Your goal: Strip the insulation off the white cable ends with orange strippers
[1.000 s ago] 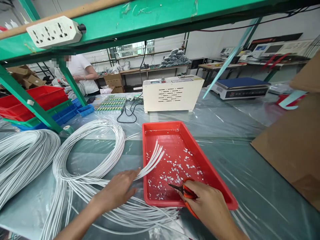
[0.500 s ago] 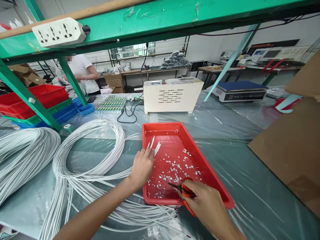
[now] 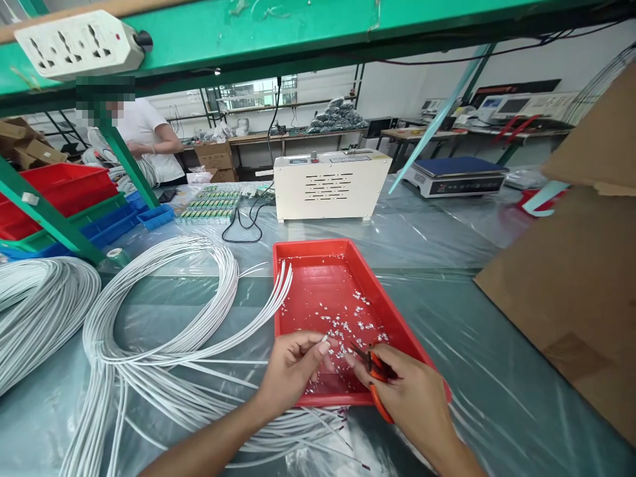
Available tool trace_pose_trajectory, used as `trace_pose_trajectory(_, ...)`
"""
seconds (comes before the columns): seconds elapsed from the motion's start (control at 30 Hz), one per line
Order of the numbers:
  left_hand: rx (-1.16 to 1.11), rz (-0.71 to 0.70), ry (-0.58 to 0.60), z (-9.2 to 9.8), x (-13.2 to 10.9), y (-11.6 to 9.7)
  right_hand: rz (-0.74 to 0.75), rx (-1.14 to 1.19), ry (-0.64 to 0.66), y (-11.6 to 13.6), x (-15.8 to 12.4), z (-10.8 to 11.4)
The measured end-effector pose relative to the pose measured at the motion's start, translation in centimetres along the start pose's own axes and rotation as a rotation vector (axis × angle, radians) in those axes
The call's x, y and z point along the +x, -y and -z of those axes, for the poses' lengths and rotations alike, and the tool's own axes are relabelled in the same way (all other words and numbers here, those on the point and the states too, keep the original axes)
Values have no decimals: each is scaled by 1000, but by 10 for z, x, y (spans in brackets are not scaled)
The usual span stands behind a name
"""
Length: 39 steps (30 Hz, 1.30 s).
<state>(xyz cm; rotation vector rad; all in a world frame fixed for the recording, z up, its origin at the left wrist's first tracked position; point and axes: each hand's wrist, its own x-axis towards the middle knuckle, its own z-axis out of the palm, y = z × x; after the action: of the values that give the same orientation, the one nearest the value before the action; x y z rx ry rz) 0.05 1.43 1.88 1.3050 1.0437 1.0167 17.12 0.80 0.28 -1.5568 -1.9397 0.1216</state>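
My left hand (image 3: 291,371) is over the near left part of a red tray (image 3: 318,399), thumb and fingers pinched on the end of a white cable (image 3: 325,338). In my right hand (image 3: 415,394) is a pair of orange-handled scissors (image 3: 381,401), its dark blades pointing left toward the pinched end, apart from it. Small clear and white scraps (image 3: 342,328) lie scattered in the tray. A bundle of white cable ends (image 3: 278,291) leans over the tray's left wall, coming from a large coil (image 3: 226,285) on the table.
Another thick cable coil (image 3: 44,311) lies at far left. Behind the tray stand a cream metal box (image 3: 328,189) and a scale (image 3: 454,175). Cardboard (image 3: 561,311) borders the right side. A green beam (image 3: 298,33) crosses overhead. A person (image 3: 144,139) handles cable in the background.
My left hand has let go of the cable bundle, come nearer and right, and now pinches one end. The bundle rests on the tray's left wall. The scissors have risen slightly; the camera view shifted.
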Motion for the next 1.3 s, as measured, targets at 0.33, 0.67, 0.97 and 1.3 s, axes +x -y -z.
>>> trace_pose_trajectory(0.33,118,-52,176,0,-10,-8,53,-28,109,-3,-7,-4)
trace_pose_trajectory(0.67,164,-60,150,-2,-12,-8,51,3,117,-1,-7,-2)
trace_pose_trajectory(0.97,282,-98,173,-3,-12,-13,41,19,156,0,-8,-2)
trace_pose_trajectory(1.3,511,-286,136,-1,-14,-6,75,42,149,-2,-10,-5)
